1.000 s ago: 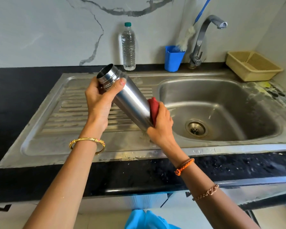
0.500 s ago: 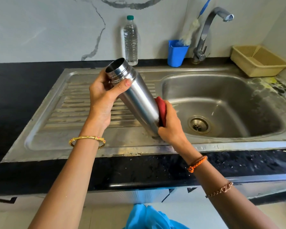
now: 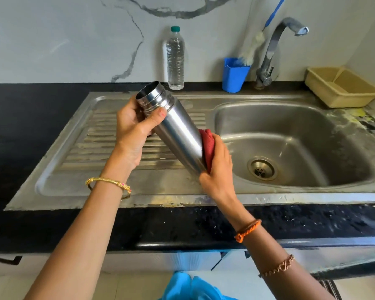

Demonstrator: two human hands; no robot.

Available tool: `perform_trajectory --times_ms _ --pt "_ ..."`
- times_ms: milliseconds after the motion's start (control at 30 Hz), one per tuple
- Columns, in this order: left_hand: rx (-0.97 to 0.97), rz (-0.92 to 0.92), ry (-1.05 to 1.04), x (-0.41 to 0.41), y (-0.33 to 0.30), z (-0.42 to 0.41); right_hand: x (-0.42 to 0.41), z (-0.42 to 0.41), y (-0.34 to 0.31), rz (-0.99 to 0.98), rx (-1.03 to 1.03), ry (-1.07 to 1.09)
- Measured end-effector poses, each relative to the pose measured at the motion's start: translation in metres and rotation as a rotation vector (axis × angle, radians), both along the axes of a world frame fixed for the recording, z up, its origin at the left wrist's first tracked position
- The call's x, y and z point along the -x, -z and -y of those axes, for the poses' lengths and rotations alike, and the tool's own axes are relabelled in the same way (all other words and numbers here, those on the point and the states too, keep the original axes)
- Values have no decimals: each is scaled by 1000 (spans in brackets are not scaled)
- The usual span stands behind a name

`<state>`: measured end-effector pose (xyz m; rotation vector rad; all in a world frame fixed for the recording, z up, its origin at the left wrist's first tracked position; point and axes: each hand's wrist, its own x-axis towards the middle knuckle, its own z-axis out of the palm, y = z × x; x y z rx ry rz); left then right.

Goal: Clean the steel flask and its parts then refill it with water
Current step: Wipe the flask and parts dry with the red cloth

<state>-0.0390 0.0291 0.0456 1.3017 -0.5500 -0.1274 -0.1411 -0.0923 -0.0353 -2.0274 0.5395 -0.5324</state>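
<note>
at the centre of the frame the left hand [image 3: 131, 131] has its fingers curled round the neck of the steel flask [image 3: 173, 131], which is open-mouthed and tilted, mouth toward the upper left. the right hand [image 3: 220, 169] clasps a red cloth [image 3: 208, 146] against the flask's lower end. both are held above the sink [image 3: 290, 118] and its ribbed drainboard. farther back, along the wall on the dark surface [image 3: 20, 118], stand a water bottle [image 3: 175, 59], a blue cup [image 3: 234, 75] and the tap [image 3: 275, 46].
</note>
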Motion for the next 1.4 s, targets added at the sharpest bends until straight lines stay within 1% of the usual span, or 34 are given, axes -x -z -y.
perform_trajectory --times_ms 67,100,167,233,333,400,467,533,633,733,800,867,900,1000,1067,1133,1167,1233,1300,1367,1400 --pt "15 37 -43 3 0 8 -10 -4 -15 29 -50 -14" --pt "5 65 -58 4 -1 12 -15 -7 -27 91 -48 -31" --pt "-6 83 -75 1 -2 18 -26 -11 -51 251 13 -89" --pt "27 10 -64 -4 2 19 -31 -16 -69 329 108 -158" --pt "51 -52 -53 -2 11 16 -29 -16 -63 273 223 -142" --pt "64 -76 -72 -2 15 10 -23 -11 -39 181 226 -72" --pt "79 -68 -80 -5 13 3 -17 -2 -16 50 103 -6" --pt "56 -8 -61 -6 7 0 -13 3 -4 -4 -43 21" --pt "8 66 -22 -4 1 3 -15 -5 -13 82 -83 -11" --pt "-28 86 -4 -3 -4 5 -20 -11 -40 248 -25 -86" --pt "-25 63 27 -3 -4 4 -20 -13 -49 296 60 -120" --pt "-14 16 67 -1 -4 4 -17 -14 -43 243 159 -107" --pt "-8 -17 77 0 -2 4 -15 -14 -36 189 155 -87" --pt "72 -108 16 4 1 7 -5 -15 -12 37 -15 -4" --pt "95 -102 -76 9 3 14 -3 -14 -7 -5 -147 42" --pt "87 -66 -107 14 3 20 -6 -14 -18 40 -221 21" --pt "69 -50 -103 14 3 22 -10 -16 -29 91 -218 -12" --pt "28 -35 -80 11 -2 22 -17 -19 -58 205 -163 -100" --pt "15 -48 -44 7 -6 19 -24 -21 -81 277 -111 -191" --pt "22 -52 -37 4 -5 14 -27 -16 -82 290 -72 -258" --pt "29 -51 -40 4 -5 10 -27 -11 -72 272 -57 -267"
